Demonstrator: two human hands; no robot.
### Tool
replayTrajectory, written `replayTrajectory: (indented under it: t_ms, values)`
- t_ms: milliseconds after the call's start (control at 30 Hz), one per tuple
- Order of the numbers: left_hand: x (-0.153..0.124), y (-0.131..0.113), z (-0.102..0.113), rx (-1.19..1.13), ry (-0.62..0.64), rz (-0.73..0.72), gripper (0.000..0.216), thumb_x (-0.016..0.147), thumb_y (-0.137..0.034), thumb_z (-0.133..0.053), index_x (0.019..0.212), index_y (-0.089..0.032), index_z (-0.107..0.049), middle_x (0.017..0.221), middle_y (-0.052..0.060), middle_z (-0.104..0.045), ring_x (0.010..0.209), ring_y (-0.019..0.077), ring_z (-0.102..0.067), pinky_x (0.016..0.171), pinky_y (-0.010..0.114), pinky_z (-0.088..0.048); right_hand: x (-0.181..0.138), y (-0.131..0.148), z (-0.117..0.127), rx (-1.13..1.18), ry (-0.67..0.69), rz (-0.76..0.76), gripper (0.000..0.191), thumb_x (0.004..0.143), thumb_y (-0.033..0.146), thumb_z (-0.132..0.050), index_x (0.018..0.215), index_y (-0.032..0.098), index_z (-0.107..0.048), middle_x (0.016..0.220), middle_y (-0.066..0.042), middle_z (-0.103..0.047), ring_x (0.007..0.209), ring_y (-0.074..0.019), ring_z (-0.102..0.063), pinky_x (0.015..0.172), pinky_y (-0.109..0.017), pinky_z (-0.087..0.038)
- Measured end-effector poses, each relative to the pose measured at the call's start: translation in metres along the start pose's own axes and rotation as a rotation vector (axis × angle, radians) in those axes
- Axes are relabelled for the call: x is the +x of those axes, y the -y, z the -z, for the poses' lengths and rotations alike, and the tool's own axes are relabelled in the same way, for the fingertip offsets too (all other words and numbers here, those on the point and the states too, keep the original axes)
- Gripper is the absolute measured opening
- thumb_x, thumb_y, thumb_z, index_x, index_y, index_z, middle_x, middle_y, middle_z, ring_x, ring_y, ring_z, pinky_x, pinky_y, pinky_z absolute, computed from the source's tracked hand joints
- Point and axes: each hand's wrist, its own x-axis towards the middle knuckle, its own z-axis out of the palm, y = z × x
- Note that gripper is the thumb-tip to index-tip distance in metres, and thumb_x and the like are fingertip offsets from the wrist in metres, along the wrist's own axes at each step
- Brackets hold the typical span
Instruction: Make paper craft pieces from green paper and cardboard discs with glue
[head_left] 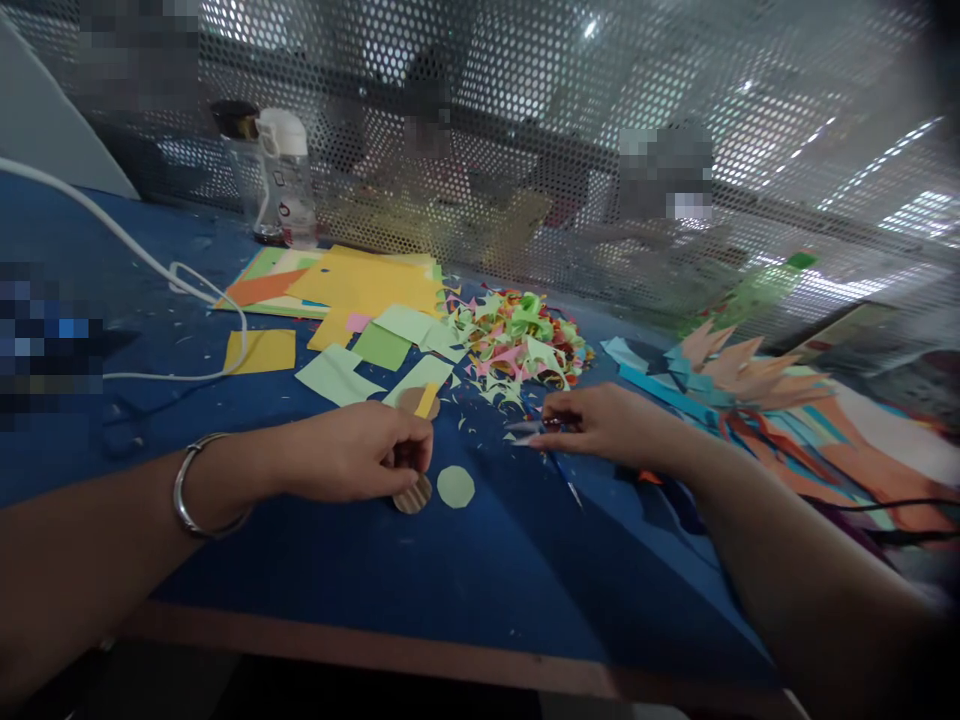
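Thumb and fingers of my left hand [352,450] are closed on a small round disc of ribbed brown cardboard [413,496], low over the blue table. Just right of it lies a pale green paper circle [456,487]. Behind that hand, another brown disc [417,402] is partly covered by a yellow paper strip [428,400]. My right hand [592,425] is closed around the handles of small scissors [527,434], whose blades point left. A thin blue pen-like stick [566,482] lies beneath the right hand, its upper part hidden.
Paper scraps [525,340] are heaped mid-table beside green sheets [382,343] and yellow paper [367,280]. Two bottles [289,180] stand by a perforated metal screen [480,130]. A white cable [112,205] crosses at left; orange and blue paper pieces [750,375] lie at right.
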Motion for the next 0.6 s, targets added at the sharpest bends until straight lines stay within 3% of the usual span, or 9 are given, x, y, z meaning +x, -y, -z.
replayTrajectory:
  t_ms: [167, 333, 467, 600]
  values:
    - [-0.002, -0.003, -0.001, 0.009, -0.003, -0.013, 0.008, 0.080, -0.020, -0.056, 0.085, -0.019, -0.063, 0.073, 0.001, -0.067, 0.063, 0.0143, -0.060, 0.054, 0.023, -0.038, 0.000, -0.003, -0.006, -0.068, -0.164, -0.123, 0.048, 0.089, 0.066, -0.048, 0.075, 0.021, -0.056, 0.067, -0.004, -0.065, 0.061, -0.0181, -0.059, 0.054, -0.026, -0.031]
    - [-0.002, -0.003, -0.001, 0.105, -0.027, -0.061, 0.011, 0.083, -0.024, -0.058, 0.076, -0.019, -0.066, 0.070, 0.000, -0.066, 0.062, 0.0131, -0.059, 0.057, 0.024, -0.037, -0.017, 0.017, -0.016, -0.024, -0.100, -0.099, 0.044, 0.091, 0.062, -0.049, 0.076, 0.022, -0.056, 0.066, -0.001, -0.063, 0.059, -0.0177, -0.059, 0.053, -0.026, -0.030]
    - [0.005, 0.010, 0.000, 0.207, -0.308, -0.053, 0.011, 0.084, -0.026, -0.058, 0.084, -0.019, -0.066, 0.074, 0.001, -0.066, 0.064, 0.0136, -0.057, 0.060, 0.026, -0.038, -0.032, 0.033, -0.023, 0.032, -0.052, -0.131, 0.048, 0.093, 0.064, -0.043, 0.077, 0.022, -0.057, 0.069, -0.002, -0.065, 0.064, -0.0196, -0.062, 0.055, -0.027, -0.033]
    - [0.018, 0.030, 0.002, 0.163, -0.547, -0.046, 0.015, 0.085, -0.030, -0.057, 0.090, -0.019, -0.065, 0.084, 0.002, -0.067, 0.073, 0.0153, -0.060, 0.067, 0.027, -0.044, -0.043, 0.047, -0.030, 0.041, 0.006, -0.139, 0.040, 0.096, 0.053, -0.045, 0.077, 0.020, -0.059, 0.077, -0.005, -0.070, 0.069, -0.0206, -0.065, 0.061, -0.029, -0.037]
